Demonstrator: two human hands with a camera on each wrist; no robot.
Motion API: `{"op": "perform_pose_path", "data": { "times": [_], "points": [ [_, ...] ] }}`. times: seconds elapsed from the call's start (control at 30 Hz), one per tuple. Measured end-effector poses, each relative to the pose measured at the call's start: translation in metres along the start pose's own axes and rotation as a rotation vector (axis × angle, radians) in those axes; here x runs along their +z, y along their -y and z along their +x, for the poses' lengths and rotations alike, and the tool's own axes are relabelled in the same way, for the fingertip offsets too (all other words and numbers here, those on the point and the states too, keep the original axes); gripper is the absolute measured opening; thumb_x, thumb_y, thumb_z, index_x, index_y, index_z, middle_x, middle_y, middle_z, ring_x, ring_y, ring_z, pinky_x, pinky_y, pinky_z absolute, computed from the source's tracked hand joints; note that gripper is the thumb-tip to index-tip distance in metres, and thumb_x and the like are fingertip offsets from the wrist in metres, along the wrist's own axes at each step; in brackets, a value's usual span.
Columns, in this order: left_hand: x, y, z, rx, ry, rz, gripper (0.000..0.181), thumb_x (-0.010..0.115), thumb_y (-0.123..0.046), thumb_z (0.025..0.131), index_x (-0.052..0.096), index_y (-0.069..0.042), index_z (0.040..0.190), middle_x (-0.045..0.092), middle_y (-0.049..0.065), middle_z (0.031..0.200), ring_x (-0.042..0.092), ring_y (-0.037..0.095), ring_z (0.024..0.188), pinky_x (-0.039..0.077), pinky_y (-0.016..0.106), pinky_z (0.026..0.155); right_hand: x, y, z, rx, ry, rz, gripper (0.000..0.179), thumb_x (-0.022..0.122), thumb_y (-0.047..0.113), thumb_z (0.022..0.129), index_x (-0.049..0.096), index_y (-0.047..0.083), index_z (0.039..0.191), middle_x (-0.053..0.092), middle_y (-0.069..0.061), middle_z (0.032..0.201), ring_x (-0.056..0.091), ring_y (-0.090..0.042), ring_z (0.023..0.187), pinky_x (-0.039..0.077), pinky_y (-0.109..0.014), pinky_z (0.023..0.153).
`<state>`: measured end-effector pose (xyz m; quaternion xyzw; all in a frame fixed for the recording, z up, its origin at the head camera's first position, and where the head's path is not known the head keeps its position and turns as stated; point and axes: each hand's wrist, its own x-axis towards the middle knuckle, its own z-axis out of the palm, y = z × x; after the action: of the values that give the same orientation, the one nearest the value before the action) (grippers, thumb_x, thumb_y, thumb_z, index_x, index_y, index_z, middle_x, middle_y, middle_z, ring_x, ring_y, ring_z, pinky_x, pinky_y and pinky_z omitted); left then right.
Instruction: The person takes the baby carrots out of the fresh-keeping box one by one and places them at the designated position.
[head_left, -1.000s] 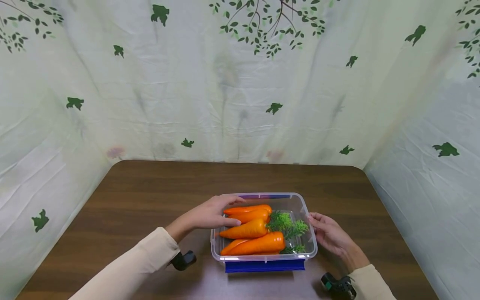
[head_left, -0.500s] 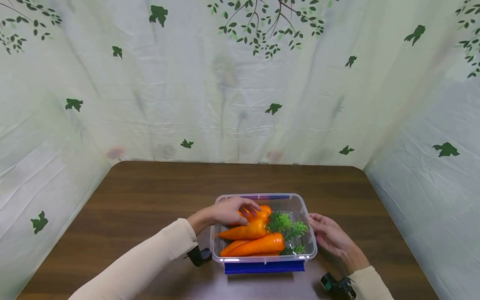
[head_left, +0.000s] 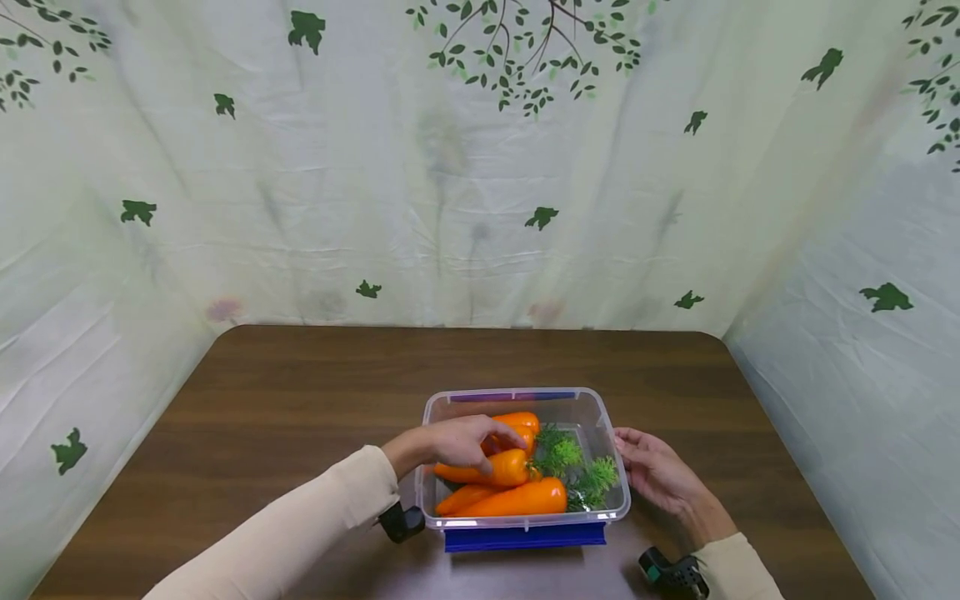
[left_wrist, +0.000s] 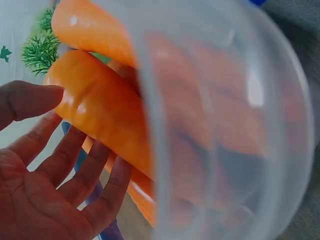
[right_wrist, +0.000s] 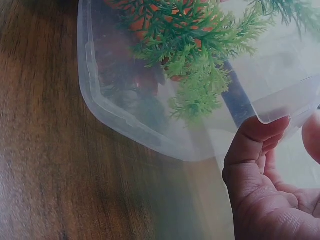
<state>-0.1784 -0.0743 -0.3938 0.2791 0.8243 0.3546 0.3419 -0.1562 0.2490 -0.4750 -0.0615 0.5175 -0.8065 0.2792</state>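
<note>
A clear plastic food container [head_left: 517, 521] holds several orange carrots [head_left: 525, 500] with green leafy tops [head_left: 596, 479]. My left hand [head_left: 465, 440] reaches in over the container's left rim. Its thumb and fingers pinch one carrot [left_wrist: 95, 105] from both sides near its thick end, as the left wrist view shows. At the container's right wall, my right hand [head_left: 663, 475] holds the rim with curled fingers. In the right wrist view those fingers [right_wrist: 257, 137] hook against the clear edge, with the thumb only partly visible. Part of the back carrots is hidden behind my left hand.
A blue latch flap [head_left: 525, 537] hangs off the container's front side. The brown wooden table [head_left: 322, 375] extends around it. White cloth with leaf prints [head_left: 480, 183] stands behind and at both sides.
My left hand has moved right from the container's left edge onto a carrot and now grips it. The carrots and leaves have shifted slightly. My right hand stays at the rim.
</note>
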Motion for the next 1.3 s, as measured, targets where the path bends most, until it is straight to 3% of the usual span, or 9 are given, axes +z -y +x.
{"op": "perform_pose_path", "data": {
  "times": [0.13,0.4,0.7,1.07,1.3],
  "points": [
    [0.003,0.000,0.003,-0.007,-0.015,0.035,0.047,0.072,0.004,0.080,0.064,-0.013,0.123,0.063,0.001,0.119,0.057,0.020,0.108,0.045,0.039,0.099,0.000,0.000,-0.001,-0.002,-0.005,0.004,0.025,0.043,0.007,0.102,0.041,-0.003,0.125,0.059,-0.008,0.111,0.061,-0.013,0.094,0.053,-0.029,0.086],
    [0.007,-0.003,0.007,-0.003,-0.038,0.196,0.047,0.078,-0.001,0.077,0.065,-0.015,0.120,0.062,-0.001,0.118,0.056,0.014,0.100,0.044,0.033,0.097,0.003,0.001,-0.001,0.007,-0.023,0.016,0.024,0.043,0.006,0.102,0.040,-0.002,0.124,0.058,-0.008,0.113,0.061,-0.013,0.095,0.052,-0.030,0.088],
    [0.009,-0.004,0.006,0.038,-0.037,0.266,0.044,0.076,-0.005,0.080,0.063,-0.014,0.121,0.058,0.001,0.121,0.052,0.015,0.104,0.041,0.035,0.101,0.003,0.001,-0.002,0.006,-0.023,0.017,0.022,0.044,0.006,0.102,0.042,-0.001,0.123,0.058,-0.008,0.113,0.061,-0.014,0.095,0.052,-0.031,0.089],
    [0.007,0.001,0.006,0.101,-0.032,0.226,0.044,0.077,-0.012,0.081,0.061,-0.015,0.121,0.062,-0.002,0.115,0.053,0.010,0.098,0.042,0.029,0.096,0.002,0.003,-0.002,0.019,-0.041,-0.018,0.026,0.044,0.009,0.102,0.040,-0.002,0.126,0.058,-0.009,0.113,0.062,-0.015,0.094,0.053,-0.031,0.087],
    [0.004,0.005,0.005,0.135,-0.064,0.041,0.044,0.073,-0.015,0.086,0.059,-0.014,0.127,0.060,-0.003,0.116,0.054,0.013,0.102,0.044,0.031,0.097,0.000,0.000,0.000,-0.010,0.005,0.001,0.024,0.041,0.008,0.103,0.042,-0.002,0.125,0.061,-0.007,0.109,0.063,-0.014,0.093,0.053,-0.032,0.087]
  ]
}}
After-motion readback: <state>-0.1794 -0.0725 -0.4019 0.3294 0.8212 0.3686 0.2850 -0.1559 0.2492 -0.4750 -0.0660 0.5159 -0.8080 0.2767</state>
